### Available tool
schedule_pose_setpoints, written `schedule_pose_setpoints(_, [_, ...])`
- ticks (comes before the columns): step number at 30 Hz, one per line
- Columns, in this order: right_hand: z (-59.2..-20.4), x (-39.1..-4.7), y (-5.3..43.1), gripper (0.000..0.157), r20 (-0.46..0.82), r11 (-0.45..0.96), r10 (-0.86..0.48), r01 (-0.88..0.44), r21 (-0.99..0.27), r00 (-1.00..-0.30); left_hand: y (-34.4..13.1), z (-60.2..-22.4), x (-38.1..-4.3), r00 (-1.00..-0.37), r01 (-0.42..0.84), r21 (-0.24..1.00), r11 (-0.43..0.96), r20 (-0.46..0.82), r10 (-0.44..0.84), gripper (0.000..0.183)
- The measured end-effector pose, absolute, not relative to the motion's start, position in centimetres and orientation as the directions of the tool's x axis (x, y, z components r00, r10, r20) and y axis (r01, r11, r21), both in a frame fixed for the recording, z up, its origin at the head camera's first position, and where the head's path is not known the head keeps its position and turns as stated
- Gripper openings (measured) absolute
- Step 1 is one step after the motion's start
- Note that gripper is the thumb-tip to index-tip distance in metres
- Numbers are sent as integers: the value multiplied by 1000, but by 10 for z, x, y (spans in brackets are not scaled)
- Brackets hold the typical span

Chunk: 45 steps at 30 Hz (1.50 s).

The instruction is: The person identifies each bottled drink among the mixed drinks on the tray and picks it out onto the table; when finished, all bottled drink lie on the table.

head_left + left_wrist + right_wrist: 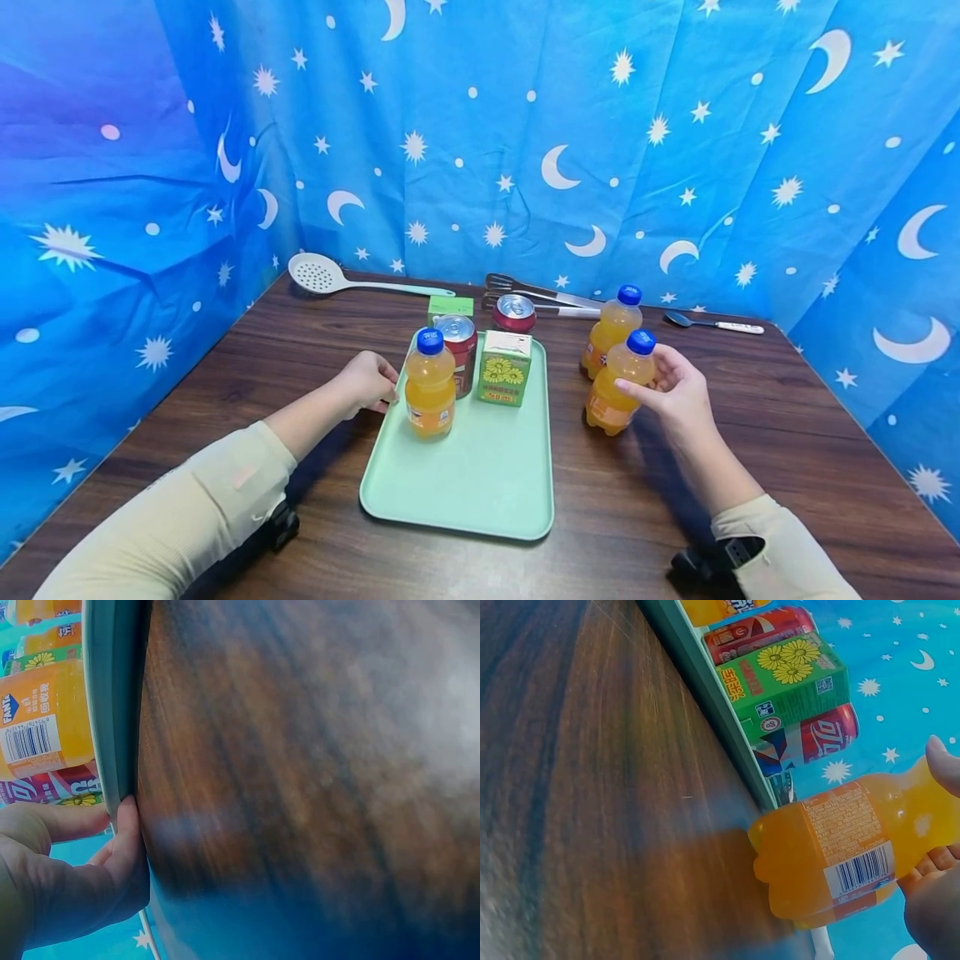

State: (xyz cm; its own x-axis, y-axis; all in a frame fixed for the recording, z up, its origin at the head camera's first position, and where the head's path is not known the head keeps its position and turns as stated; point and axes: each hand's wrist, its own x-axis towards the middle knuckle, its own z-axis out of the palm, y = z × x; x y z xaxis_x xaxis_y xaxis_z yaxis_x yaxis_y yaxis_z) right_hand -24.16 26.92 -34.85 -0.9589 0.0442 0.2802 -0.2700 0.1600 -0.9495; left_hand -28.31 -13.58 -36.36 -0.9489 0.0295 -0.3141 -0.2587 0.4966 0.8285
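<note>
My left hand (367,382) pinches the left rim of a pale green tray (472,483) between thumb and fingers, as the left wrist view shows. On the tray stand an orange soda bottle (431,392), a red soda can (463,358) and a green drink carton (504,377) with yellow flowers. Behind them are a second red can (515,310) and another green carton (452,307). Right of the tray, my right hand (681,392) grips a blue-capped orange soda bottle (617,387) round its upper part. Whether its base touches the table is hard to tell.
Another orange soda bottle (617,321) stands just behind the held one. Along the back of the table (300,517) lie a skimmer (318,273), metal tongs (540,293) and a spoon (712,323). A blue curtain (480,125) hangs behind.
</note>
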Motion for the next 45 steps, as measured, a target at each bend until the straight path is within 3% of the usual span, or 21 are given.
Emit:
schedule_pose_setpoints(6, [-346, -239, 269, 63, 208, 321, 51, -181, -930, -977, -135, -363, -283, -951, -247, 832, 497, -305, 38, 23])
schedule_pose_setpoints(12, [-343, -233, 268, 67, 223, 351, 89, -179, -919, -971, -135, -363, -282, -950, -253, 828, 500, -309, 32, 23])
schedule_pose_setpoints(17, [-338, -226, 271, 57, 307, 316, 105, -261, -912, -946, -135, -361, -283, -951, -252, 826, 505, -308, 30, 24])
schedule_pose_setpoints(22, [-334, -218, 274, 57, 378, 308, 118, -328, -893, -918, -135, -361, -284, -952, -247, 823, 511, -304, 31, 24])
schedule_pose_setpoints(27, [-332, -210, 277, 56, 422, 206, 124, -393, -896, -898, -134, -362, -283, -950, -254, 821, 512, -312, 28, 24])
schedule_pose_setpoints(34, [-329, -193, 281, 54, 420, 206, 122, -391, -897, -899, -133, -361, -281, -950, -257, 819, 513, -311, 21, 22])
schedule_pose_setpoints(45, [-330, -166, 277, 56, 433, 96, 64, -426, -899, -899, -134, -362, -280, -953, -244, 824, 511, -301, 31, 22])
